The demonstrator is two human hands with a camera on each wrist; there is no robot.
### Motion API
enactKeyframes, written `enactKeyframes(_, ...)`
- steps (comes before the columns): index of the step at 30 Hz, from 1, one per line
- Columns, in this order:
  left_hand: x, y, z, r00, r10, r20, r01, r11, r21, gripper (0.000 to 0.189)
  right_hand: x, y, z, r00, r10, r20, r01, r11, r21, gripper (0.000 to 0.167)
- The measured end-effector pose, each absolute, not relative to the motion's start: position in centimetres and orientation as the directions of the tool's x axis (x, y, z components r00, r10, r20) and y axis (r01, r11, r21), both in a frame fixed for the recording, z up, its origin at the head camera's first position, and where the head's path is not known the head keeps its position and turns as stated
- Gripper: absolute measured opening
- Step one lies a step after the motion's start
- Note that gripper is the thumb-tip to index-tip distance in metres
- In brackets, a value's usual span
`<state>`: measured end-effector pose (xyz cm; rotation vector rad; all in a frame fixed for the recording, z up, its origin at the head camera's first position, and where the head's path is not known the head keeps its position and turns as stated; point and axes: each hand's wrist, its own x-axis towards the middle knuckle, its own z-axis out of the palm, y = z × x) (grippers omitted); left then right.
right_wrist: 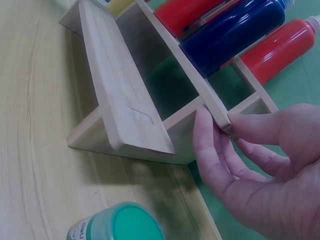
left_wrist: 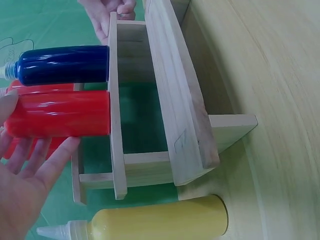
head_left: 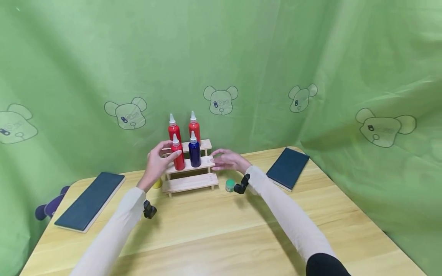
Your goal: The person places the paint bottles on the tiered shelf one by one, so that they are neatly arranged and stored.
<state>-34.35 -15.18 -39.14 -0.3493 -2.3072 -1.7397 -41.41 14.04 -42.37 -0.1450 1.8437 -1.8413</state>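
Observation:
A three-step wooden display rack point(head_left: 190, 184) stands at the back of the table. My left hand point(head_left: 157, 163) holds a red squeeze bottle point(head_left: 178, 158) on the middle step, thumb on one side and fingers on the other; its base meets the board in the left wrist view point(left_wrist: 60, 114). Beside it stands a dark blue squeeze bottle point(head_left: 195, 154) with a white nozzle. Two more red bottles point(head_left: 194, 128) stand on the top step behind. At the rack's right end, my right hand point(right_wrist: 260, 165) pinches the tip of the middle board between thumb and fingers.
A yellow squeeze bottle point(left_wrist: 160, 220) stands on the table by the rack's left end. Right of the rack sits a small green-lidded jar point(head_left: 230, 185). Dark notebooks lie at the left point(head_left: 91, 201) and right point(head_left: 288, 168). A green curtain point(head_left: 255, 57) hangs behind.

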Motion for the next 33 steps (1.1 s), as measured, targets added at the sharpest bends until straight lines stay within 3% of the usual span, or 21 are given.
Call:
enactKeyframes(21, -34.01, -15.7, -39.53, -0.942, 0.075, 0.326, 0.334, 0.292, 0.896, 0.051, -41.04, 14.04, -42.41, -0.868, -0.407, -0.285, 0.276, 0.082, -0.958, 0.048)
enactKeyframes(33, -34.12, -14.88, -39.85, -0.932, 0.025, 0.362, 0.35, 0.33, 0.877, 0.051, -41.31, 13.78, -42.41, -0.866, -0.412, -0.284, 0.279, 0.074, -0.957, 0.049)
